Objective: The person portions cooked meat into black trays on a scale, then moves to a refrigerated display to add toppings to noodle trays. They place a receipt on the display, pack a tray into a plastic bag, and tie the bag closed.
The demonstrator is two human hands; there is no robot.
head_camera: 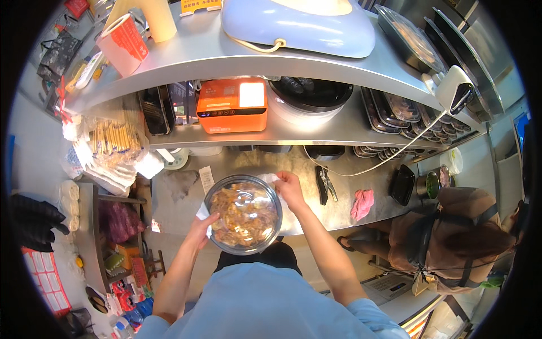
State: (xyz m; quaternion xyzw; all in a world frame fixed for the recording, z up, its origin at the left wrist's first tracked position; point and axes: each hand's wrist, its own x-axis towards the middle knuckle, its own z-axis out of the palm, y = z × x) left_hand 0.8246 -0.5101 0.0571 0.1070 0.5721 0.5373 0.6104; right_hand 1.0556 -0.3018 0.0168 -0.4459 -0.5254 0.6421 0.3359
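A round clear plastic container with a domed lid and brownish food inside is held over the front of the steel worktop. My left hand grips its left side, thumb on the lid, with white paper between palm and container. Pinched in my right hand is a crumpled white tissue at the container's upper right rim. Just behind the container a printed paper slip lies on the worktop. To the right of my right hand rest a black stapler and metal pliers-like tool.
A pink cloth and black tray lie to the right. A white cable droops over the worktop from the shelf. Above are an orange label printer and stacked lidded containers. Another person stands at right, bent forward.
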